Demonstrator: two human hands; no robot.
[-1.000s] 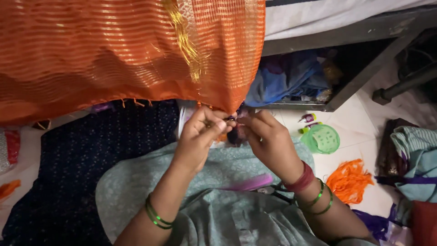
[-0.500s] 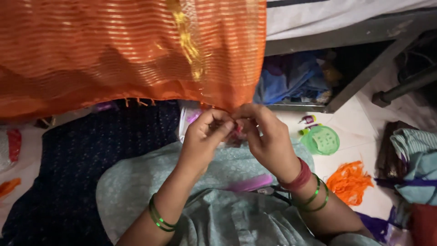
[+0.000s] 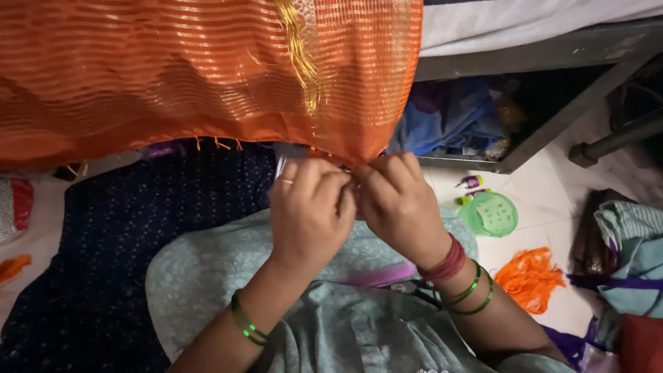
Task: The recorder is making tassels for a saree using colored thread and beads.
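Close together, the left hand [image 3: 311, 211] and right hand [image 3: 399, 204] meet at the lower hem of an orange cloth [image 3: 200, 76] that hangs across the top of the view. Fingers [image 3: 324, 181] of both hands are curled and pressed toward each other at the hem's fringe, pinching something small there; what exactly they pinch is hidden between them. A gold tassel strand [image 3: 300, 55] runs down the cloth above the hands. The left wrist wears a green bangle [image 3: 245, 326]; the right wrist carries a red thread band [image 3: 449, 261] and green bangles [image 3: 473, 293].

Under the hands lies the person's lap in pale green fabric [image 3: 221, 276], with a purple strip [image 3: 376, 276] across it. A dark blue dotted cloth [image 3: 103, 242] is spread on the floor to the left. On the white floor [image 3: 545, 186] to the right sit a small green basket [image 3: 492, 214], a little bottle [image 3: 469, 182] just beside it, and a bundle of orange threads [image 3: 530, 278]. Folded clothes [image 3: 632, 249] are heaped at the far right. A metal bed frame [image 3: 552, 83] stands behind, with blue cloth [image 3: 449, 117] stuffed beneath.
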